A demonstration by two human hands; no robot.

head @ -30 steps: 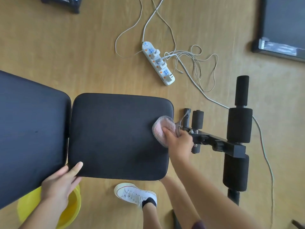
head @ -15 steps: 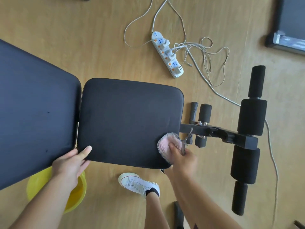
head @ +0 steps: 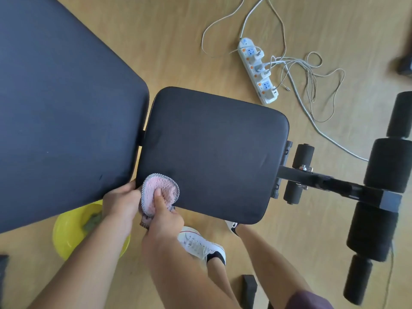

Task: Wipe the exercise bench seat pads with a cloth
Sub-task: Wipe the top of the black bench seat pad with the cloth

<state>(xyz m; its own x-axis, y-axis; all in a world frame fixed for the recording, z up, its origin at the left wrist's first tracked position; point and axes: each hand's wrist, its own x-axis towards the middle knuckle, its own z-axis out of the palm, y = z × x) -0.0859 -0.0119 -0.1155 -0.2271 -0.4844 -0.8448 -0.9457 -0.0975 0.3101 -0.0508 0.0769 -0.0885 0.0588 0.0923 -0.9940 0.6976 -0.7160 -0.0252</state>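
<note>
The black seat pad (head: 214,152) of the exercise bench fills the middle of the view, with the larger black back pad (head: 62,112) to its left. A pink cloth (head: 159,192) with a checked border lies on the seat pad's near left corner. My right hand (head: 165,217) grips the cloth and presses it onto the pad's edge. My left hand (head: 121,200) rests on that same corner, at the gap between the two pads, with its fingers touching the cloth.
A yellow basin (head: 69,233) sits on the wooden floor under the back pad. A white power strip (head: 258,70) with tangled cables lies beyond the seat. Black foam leg rollers (head: 388,166) stand on the frame at right. My white shoe (head: 198,244) is below the seat.
My right hand has slid the cloth along the seat pad's near edge, from the right corner to the left corner. My left hand stayed at the left corner; the view shifted.
</note>
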